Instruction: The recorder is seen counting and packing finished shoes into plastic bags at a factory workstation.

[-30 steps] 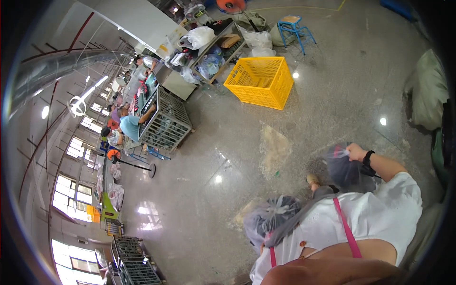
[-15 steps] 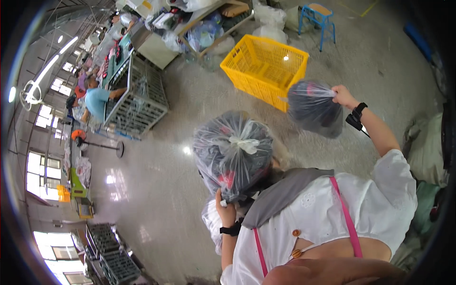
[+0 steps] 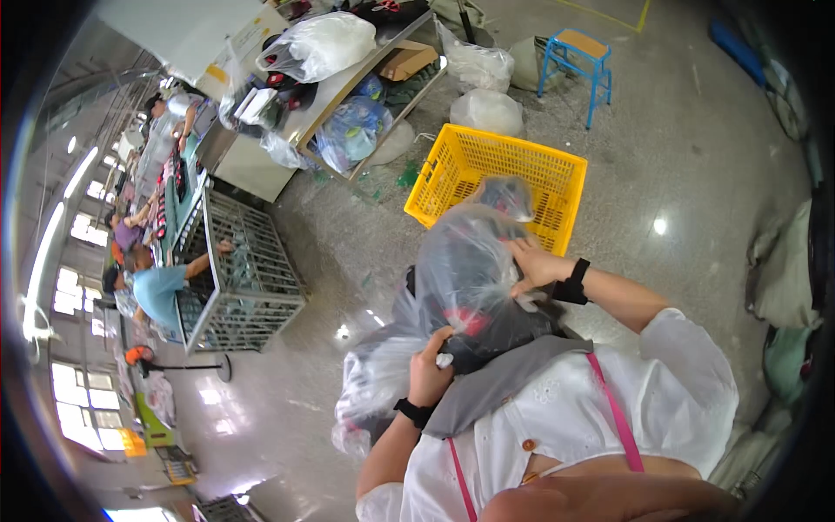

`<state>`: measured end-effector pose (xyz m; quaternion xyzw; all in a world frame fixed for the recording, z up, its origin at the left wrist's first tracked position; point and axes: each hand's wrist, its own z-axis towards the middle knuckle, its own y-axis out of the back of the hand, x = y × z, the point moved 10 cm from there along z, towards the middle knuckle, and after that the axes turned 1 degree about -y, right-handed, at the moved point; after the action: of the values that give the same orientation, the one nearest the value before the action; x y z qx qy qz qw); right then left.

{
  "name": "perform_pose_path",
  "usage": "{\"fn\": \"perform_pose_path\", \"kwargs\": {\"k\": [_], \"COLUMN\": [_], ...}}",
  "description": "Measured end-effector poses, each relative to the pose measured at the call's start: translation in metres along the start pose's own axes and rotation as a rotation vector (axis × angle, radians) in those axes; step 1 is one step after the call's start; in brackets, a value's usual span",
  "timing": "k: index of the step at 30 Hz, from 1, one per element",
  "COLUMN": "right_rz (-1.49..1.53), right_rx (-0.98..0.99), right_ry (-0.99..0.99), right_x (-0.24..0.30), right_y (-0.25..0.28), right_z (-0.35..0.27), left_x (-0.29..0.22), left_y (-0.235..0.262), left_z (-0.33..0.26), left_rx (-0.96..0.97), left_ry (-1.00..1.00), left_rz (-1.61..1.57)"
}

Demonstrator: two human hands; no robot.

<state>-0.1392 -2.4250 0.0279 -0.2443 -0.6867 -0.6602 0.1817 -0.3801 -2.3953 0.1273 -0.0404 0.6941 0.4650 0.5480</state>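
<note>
Your right hand is closed on the upper side of a clear plastic bag stuffed with dark things, fingers curled into the film just under its knotted top. Your left hand is shut in a fist around the gathered plastic at the lower part of the load, where a second, paler bag sags below and to the left of that grip. Both bags press against your chest, touching the grey apron. Just beyond your right hand, past the top of the bag, a yellow crate stands on the floor. Further out from it stands a blue stool. Well off to the left of your left hand is a wire cage cart, with other people working beside it.
</note>
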Motion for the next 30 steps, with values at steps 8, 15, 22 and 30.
{"fn": "perform_pose_path", "kwargs": {"k": [8,15,22,30], "right_rz": [0.441,0.422,0.317,-0.015], "right_rx": [-0.336,-0.439,-0.107,0.193], "right_ry": [-0.217,-0.527,0.232,0.903], "right_x": [-0.069,-0.229,0.005,0.260], "right_y": [0.088,0.150,0.050,-0.071], "right_z": [0.079,0.160,0.361,0.539], "left_x": [0.017,0.129,0.204,0.338], "left_y": [0.029,0.127,0.152,0.277], "left_z": [0.170,0.212,0.246,0.279], "left_rx": [0.214,-0.059,-0.219,-0.466], "left_ry": [-0.059,0.258,0.278,0.364], "left_rz": [-0.017,-0.058,-0.138,-0.375]}}
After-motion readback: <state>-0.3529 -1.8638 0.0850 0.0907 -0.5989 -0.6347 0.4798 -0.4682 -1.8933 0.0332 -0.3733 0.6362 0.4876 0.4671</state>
